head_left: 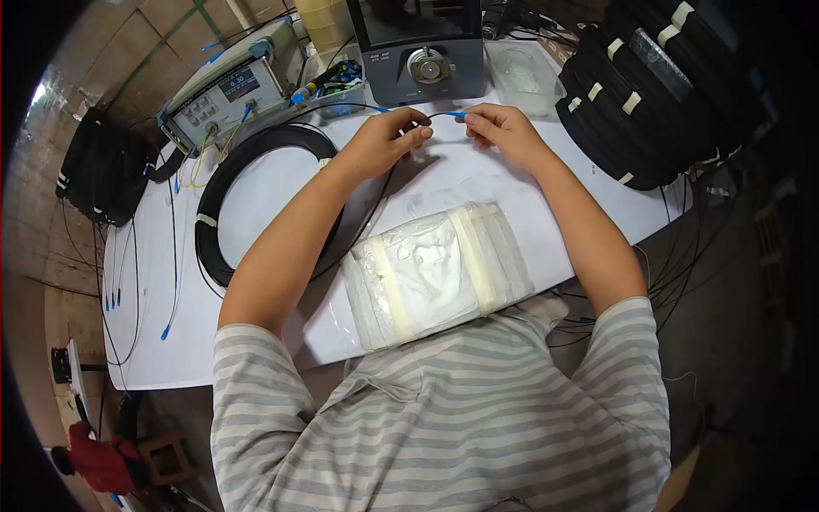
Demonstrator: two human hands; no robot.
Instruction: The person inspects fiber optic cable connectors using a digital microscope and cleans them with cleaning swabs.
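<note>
- Left hand (394, 136) was curled, thumb and fingers grasping black cable (436, 114).
- Right hand (499, 132) pinched blue connector (456, 114), just right of left hand.
- Both forearms angled inward over counter (281, 183); grey device (424, 64) stood beyond hands.

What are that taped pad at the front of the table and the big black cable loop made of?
The pad looks like soft white cloth, matte and wrinkled, perhaps under clear plastic, given its shiny highlights. Its yellowish bands look like tape.

The cable loop seems sheathed in smooth black plastic or rubber; its even, dark surface fits either.
</note>
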